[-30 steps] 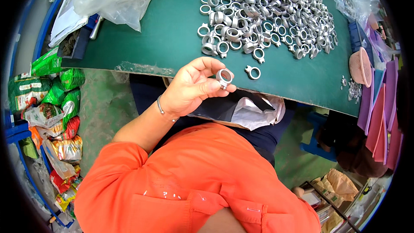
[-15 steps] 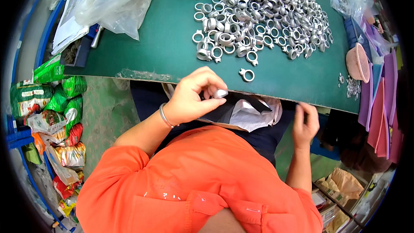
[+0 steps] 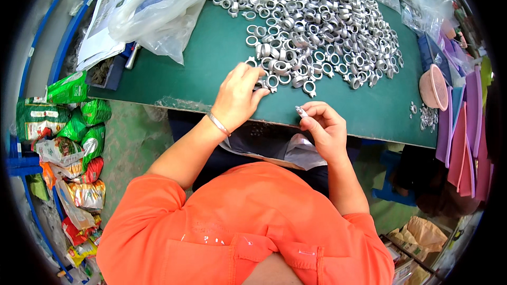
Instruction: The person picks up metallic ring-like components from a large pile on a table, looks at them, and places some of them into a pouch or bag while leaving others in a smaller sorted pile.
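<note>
A big heap of grey metal ring clamps point(image 3: 317, 21), each with a small lug, covers the far part of the green table point(image 3: 211, 82). At the heap's near left edge, my left hand point(image 3: 236, 96) has its thumb and fingers closed around a ring clamp point(image 3: 260, 84), mostly hidden by the fingers. My right hand point(image 3: 326, 131), over the table's front edge, pinches another ring clamp point(image 3: 301, 111) between thumb and fingers, lug end up. Just beyond my right hand, one more ring point(image 3: 309, 88) lies at the heap's near fringe.
Clear plastic bags point(image 3: 163, 16) and papers point(image 3: 108, 21) lie at the left. On the right stand a pink basket point(image 3: 433, 87), a few small metal parts point(image 3: 428, 117) and hanging purple and pink sheets point(image 3: 465, 132). A white bag point(image 3: 303, 152) lies below the table edge.
My left hand has moved forward to the heap. My right hand has come in from the right and now holds a ring clamp; the ring that lay alone near the edge is gone from there.
</note>
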Demonstrator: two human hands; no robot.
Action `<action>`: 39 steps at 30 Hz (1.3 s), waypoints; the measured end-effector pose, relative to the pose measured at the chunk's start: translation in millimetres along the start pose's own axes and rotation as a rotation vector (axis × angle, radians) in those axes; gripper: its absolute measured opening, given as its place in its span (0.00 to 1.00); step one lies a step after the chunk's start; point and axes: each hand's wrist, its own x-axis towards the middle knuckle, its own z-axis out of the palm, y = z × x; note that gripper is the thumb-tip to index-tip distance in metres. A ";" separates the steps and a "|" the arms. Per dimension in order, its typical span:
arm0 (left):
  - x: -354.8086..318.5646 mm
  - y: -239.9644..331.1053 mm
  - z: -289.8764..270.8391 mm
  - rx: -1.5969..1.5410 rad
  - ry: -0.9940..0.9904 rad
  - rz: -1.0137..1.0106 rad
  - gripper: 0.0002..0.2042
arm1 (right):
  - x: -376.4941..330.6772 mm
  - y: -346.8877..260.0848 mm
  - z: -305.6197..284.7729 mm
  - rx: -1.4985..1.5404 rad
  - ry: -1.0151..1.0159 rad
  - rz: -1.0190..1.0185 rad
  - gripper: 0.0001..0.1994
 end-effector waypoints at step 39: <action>-49.1 25.2 -26.9 -0.765 -0.343 -0.270 0.06 | -7.2 -17.3 9.9 -0.255 -0.307 0.099 0.08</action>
